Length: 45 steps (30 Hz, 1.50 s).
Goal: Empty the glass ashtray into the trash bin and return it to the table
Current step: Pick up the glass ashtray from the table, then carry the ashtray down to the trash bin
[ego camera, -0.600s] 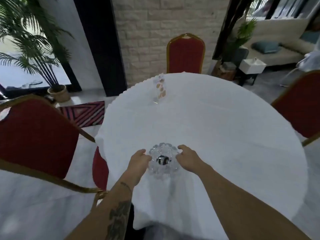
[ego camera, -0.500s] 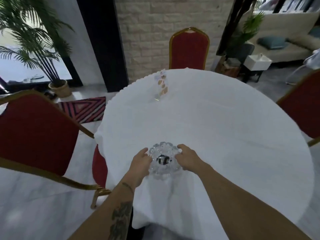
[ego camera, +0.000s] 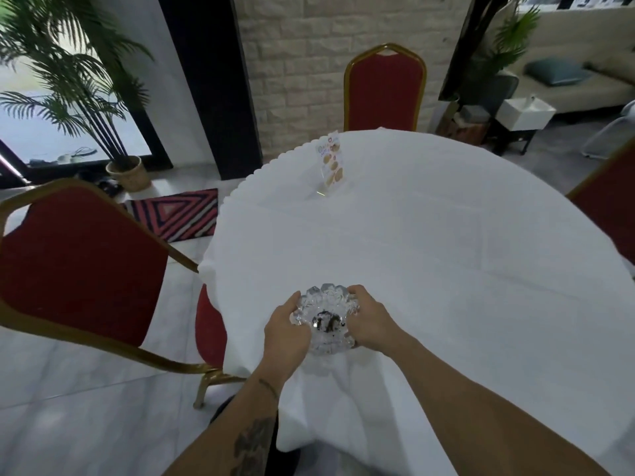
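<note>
Head view: your left hand (ego camera: 287,333) and right hand (ego camera: 369,324) have closed further in on the glass ashtray (ego camera: 326,319). Half a second ago they flanked it loosely; now both clasp its scalloped rim. It sits at the near edge of the round table (ego camera: 446,252), dark ash in its centre. Whether it is lifted, you cannot tell. No trash bin is in view; judge the grasp complete and emptying not yet begun.

Both forearms are bare, no sleeves, watch or rings that I can make out. The left forearm (ego camera: 254,424) has a dark tattoo, design too blurry to read, plus a thin dark line, maybe ink, near the wrist.
</note>
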Motion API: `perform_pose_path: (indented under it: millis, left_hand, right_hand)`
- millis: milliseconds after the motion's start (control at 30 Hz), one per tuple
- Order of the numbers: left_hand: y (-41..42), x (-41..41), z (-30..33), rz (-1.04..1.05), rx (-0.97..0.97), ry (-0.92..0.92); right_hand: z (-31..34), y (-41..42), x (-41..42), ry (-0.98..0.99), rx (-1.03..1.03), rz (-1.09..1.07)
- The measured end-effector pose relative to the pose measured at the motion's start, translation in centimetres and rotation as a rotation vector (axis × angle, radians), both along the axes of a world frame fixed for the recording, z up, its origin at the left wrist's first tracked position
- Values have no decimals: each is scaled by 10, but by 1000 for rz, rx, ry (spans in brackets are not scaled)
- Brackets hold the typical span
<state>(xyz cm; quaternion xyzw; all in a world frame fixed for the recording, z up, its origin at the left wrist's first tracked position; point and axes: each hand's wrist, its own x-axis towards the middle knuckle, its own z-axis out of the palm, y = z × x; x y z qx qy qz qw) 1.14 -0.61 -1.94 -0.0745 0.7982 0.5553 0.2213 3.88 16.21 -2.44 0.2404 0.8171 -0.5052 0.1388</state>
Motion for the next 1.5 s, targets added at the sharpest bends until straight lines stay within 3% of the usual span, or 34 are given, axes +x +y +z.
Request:
perform_pose_path:
  millis: [367, 633, 867, 1200, 1500]
  left_hand:
    - [-145, 35, 30, -177, -2, 114]
    - [-264, 68, 33, -240, 82, 189]
    - [-319, 91, 10, -225, 87, 186]
    - [-315, 108, -55, -185, -175, 366]
    - [-294, 89, -198, -178, -234, 435]
  right_hand:
    - [47, -139, 44, 108, -48, 47]
    - [33, -254, 89, 160, -40, -34]
    - [26, -298, 112, 130, 16, -22]
    - [-51, -307, 115, -63, -218, -113]
    - [-208, -297, 94, -89, -257, -141]
